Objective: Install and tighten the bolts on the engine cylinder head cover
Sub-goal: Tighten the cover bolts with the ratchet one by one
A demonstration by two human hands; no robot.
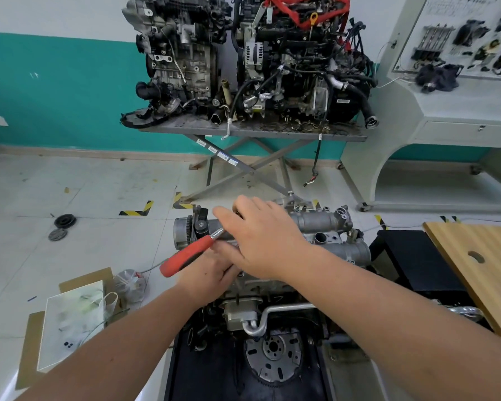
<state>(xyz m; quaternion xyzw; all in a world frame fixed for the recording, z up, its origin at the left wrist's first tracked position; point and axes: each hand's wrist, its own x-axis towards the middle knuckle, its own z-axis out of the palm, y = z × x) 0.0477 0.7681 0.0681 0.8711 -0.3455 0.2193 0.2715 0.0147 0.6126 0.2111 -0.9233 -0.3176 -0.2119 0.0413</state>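
The silver cylinder head cover tops the engine in front of me at the centre. A ratchet wrench with a red and black handle points down-left from a steel shank over the cover's left part. My left hand is under the handle near its head and seems closed around it; its fingers are partly hidden. My right hand lies palm down over the wrench head and the cover, fingers stretched to the left. The bolt and socket beneath are hidden by both hands.
A flywheel and a metal pipe face me on the engine's near side. A wooden board and a black stand are at the right. Cardboard and a plastic bag lie left. Two engines sit on a lift table behind.
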